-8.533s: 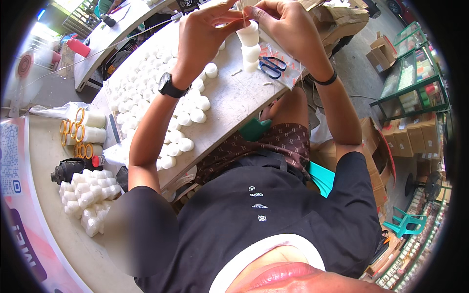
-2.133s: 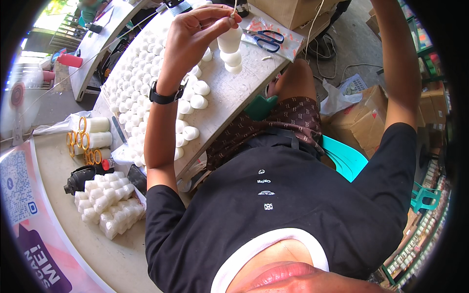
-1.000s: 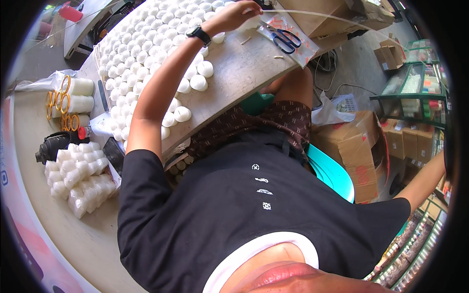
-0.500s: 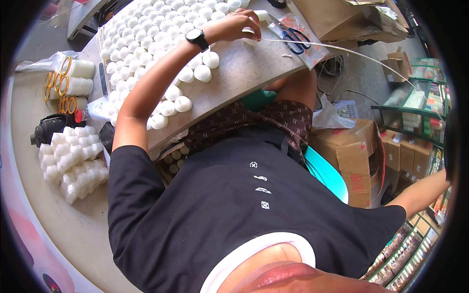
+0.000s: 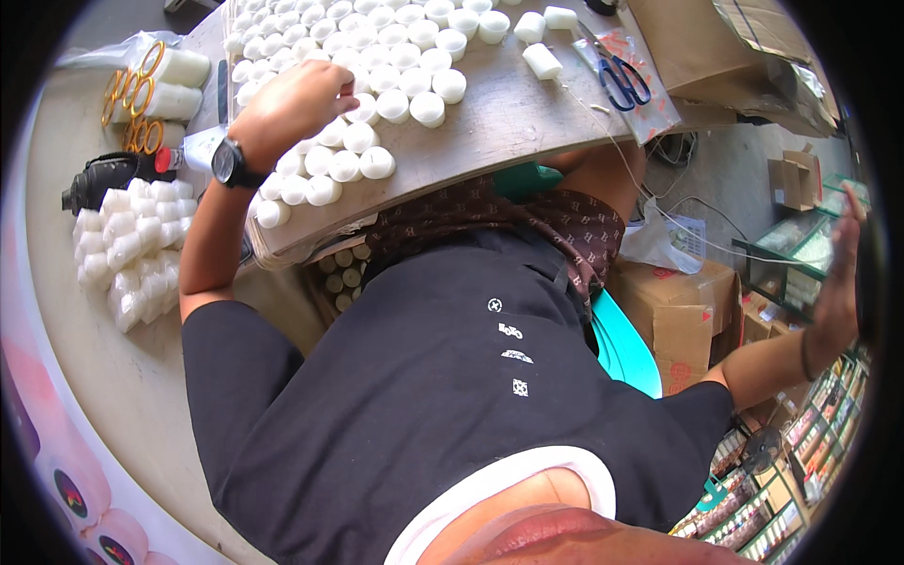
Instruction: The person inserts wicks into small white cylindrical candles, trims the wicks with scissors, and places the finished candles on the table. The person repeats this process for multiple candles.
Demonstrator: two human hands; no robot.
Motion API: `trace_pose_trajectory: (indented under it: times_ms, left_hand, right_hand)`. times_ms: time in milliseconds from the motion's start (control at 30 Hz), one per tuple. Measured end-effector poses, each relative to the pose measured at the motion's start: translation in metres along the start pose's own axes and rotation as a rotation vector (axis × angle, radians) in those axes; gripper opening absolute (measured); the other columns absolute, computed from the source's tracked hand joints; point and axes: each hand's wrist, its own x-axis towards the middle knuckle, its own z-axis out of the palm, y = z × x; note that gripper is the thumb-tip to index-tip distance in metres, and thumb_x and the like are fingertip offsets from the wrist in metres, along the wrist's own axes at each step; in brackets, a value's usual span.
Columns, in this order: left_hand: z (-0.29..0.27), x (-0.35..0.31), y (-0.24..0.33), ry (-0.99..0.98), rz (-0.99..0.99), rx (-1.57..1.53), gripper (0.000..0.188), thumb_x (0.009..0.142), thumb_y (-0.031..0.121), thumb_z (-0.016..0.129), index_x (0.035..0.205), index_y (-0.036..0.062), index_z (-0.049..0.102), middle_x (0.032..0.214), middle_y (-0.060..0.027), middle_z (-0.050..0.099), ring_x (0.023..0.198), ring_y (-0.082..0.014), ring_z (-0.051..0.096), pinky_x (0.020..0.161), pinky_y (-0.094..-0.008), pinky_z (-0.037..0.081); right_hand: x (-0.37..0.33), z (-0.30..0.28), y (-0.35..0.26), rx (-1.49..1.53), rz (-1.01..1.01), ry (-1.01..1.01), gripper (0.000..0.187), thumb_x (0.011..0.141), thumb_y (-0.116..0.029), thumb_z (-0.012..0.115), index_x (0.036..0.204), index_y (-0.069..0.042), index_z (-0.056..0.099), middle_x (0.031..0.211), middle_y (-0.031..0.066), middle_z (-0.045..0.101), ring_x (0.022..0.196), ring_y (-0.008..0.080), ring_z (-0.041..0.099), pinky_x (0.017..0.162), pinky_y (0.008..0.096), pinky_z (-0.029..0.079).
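Note:
My left hand (image 5: 299,105), with a dark watch on its wrist, reaches over rows of small white cups (image 5: 396,105) on the table. Its fingers are curled together beside one cup; whatever they hold is hidden. Far to the right, my right hand (image 5: 836,273) is raised edge-on, slightly blurred, its fingers stretched upward. A thin white string (image 5: 650,200) hangs slack from near a white cylinder (image 5: 541,62) lying on the table and runs toward that hand. Whether it touches the hand I cannot tell. Two more white cylinders (image 5: 560,18) lie close by.
Dark-handled scissors (image 5: 623,83) lie on a plastic bag at the table's right. Beyond is a large cardboard box (image 5: 702,56). On the left are orange-handled scissors (image 5: 141,94), a black bottle (image 5: 102,177) and bagged white cups (image 5: 141,245). Green shelving (image 5: 810,250) stands right.
My left hand has moved left from the string to the cups. My right hand has come into view. The string has slackened and sagged, and a white cylinder now lies tilted on the table.

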Motion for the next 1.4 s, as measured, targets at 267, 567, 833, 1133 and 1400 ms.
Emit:
trace_pose_trajectory:
  times_ms: [267, 567, 833, 1133, 1400]
  left_hand:
    - [0.045, -0.034, 0.011, 0.117, -0.087, 0.006, 0.043, 0.081, 0.037, 0.078, 0.106, 0.0061, 0.062, 0.106, -0.0137, 0.057, 0.102, -0.0330, 0.056, 0.091, -0.0420, 0.046]
    - [0.052, -0.031, 0.021, 0.197, -0.164, -0.079, 0.038, 0.077, 0.033, 0.082, 0.094, 0.0012, 0.071, 0.112, -0.0142, 0.060, 0.108, -0.0326, 0.057, 0.096, -0.0417, 0.046]
    - [0.051, -0.025, 0.016, 0.239, -0.182, -0.078, 0.036, 0.075, 0.032, 0.083, 0.086, -0.0010, 0.072, 0.112, -0.0166, 0.061, 0.108, -0.0333, 0.057, 0.093, -0.0427, 0.048]
    - [0.047, -0.033, 0.051, 0.334, -0.374, -0.144, 0.038, 0.081, 0.028, 0.079, 0.095, -0.0055, 0.068, 0.114, -0.0213, 0.064, 0.100, -0.0296, 0.065, 0.090, -0.0411, 0.052]
    - [0.017, -0.029, 0.079, 0.062, -0.006, -1.819, 0.049, 0.101, 0.036, 0.046, 0.129, -0.0044, 0.050, 0.120, -0.0149, 0.061, 0.103, -0.0173, 0.062, 0.090, -0.0333, 0.052]
  right_hand:
    - [0.003, 0.159, -0.006, 0.092, -0.201, -0.458, 0.025, 0.090, -0.003, 0.070, 0.115, 0.001, 0.072, 0.086, -0.0003, 0.055, 0.077, 0.0059, 0.047, 0.066, 0.0183, 0.035]
    - [-0.005, 0.215, 0.032, 0.413, -0.008, -0.335, 0.021, 0.090, -0.007, 0.073, 0.109, 0.001, 0.074, 0.088, 0.0007, 0.065, 0.084, 0.0059, 0.057, 0.077, 0.0181, 0.044]
    - [-0.014, 0.233, 0.065, 0.636, 0.139, -0.227, 0.018, 0.091, -0.007, 0.071, 0.107, 0.001, 0.073, 0.103, 0.0080, 0.073, 0.095, 0.0096, 0.066, 0.089, 0.0215, 0.049]
    - [-0.021, 0.238, 0.071, 0.707, 0.211, -0.195, 0.020, 0.091, -0.008, 0.072, 0.109, 0.001, 0.073, 0.097, 0.0030, 0.072, 0.076, 0.0028, 0.055, 0.069, 0.0181, 0.043]
    - [-0.022, 0.246, 0.071, 1.002, 0.167, -0.008, 0.019, 0.093, -0.009, 0.069, 0.109, 0.001, 0.072, 0.094, 0.0029, 0.069, 0.069, 0.0052, 0.047, 0.064, 0.0203, 0.039]
